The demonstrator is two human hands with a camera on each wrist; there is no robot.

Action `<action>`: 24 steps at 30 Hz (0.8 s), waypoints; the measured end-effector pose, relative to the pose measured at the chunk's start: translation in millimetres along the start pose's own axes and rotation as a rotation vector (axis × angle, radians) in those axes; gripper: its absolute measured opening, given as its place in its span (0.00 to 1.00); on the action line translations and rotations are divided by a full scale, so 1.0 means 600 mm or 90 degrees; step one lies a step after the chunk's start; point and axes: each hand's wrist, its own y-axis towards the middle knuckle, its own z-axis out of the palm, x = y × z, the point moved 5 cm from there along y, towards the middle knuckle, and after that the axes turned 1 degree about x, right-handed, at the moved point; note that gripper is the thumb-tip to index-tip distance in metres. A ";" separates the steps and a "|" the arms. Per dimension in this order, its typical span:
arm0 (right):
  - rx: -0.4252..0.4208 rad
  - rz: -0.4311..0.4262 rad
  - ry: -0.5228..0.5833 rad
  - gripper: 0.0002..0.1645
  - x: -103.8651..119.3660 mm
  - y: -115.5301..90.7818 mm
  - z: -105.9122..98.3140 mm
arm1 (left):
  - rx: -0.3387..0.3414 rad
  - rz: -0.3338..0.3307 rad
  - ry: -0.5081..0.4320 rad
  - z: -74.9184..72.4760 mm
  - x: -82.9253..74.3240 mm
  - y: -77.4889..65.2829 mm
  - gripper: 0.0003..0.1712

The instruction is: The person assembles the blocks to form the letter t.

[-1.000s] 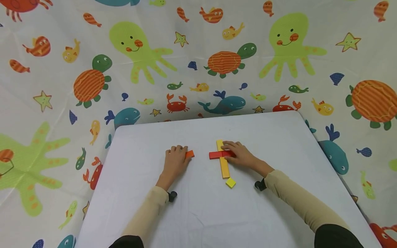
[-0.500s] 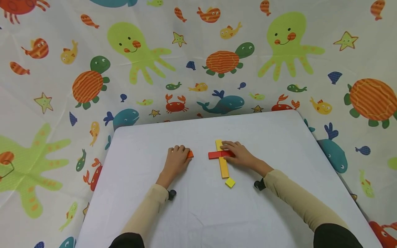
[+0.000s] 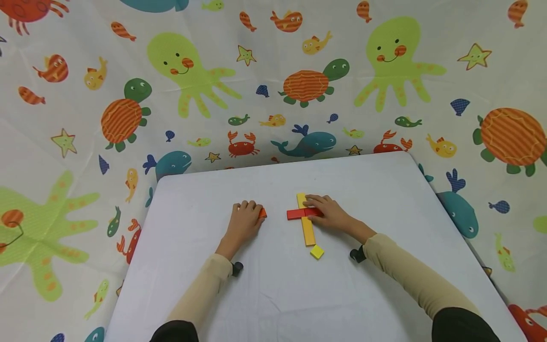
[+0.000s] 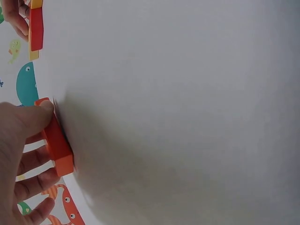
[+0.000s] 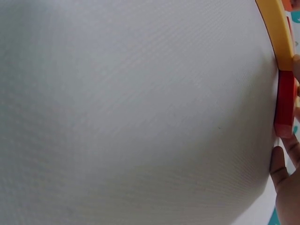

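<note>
A: Head view. Left hand [image 3: 244, 222] curls over an orange block [image 3: 262, 213] on the desk [image 3: 384, 190], grip closed round it. Right hand [image 3: 331, 213] pinches the red bar [image 3: 299, 214], which lies crosswise on the yellow bar [image 3: 306, 223]. Yellow cube [image 3: 316, 251] sits just below.
B: Risk?
A: Red bar could slide or pivot off the yellow one if the right hand nudges sideways.
B: Left wrist view?
A: Thumb and fingers [image 4: 33, 159] wrap the orange block [image 4: 57, 143]; a loose lift could drop it.
B: Right wrist view?
A: Red bar [image 5: 285, 108] on yellow bar [image 5: 279, 33]; fingers only at the frame edge.
B: Versus a second ago?
A: Less orange block shows past the left fingers. Right hand unmoved.
</note>
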 end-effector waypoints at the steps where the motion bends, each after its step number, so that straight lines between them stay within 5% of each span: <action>1: 0.001 0.001 -0.001 0.36 0.000 0.000 0.000 | 0.001 0.000 -0.002 -0.001 -0.001 0.000 0.21; 24: -0.006 -0.030 -0.004 0.35 -0.002 -0.003 -0.004 | -0.007 0.033 -0.054 -0.028 -0.064 -0.006 0.22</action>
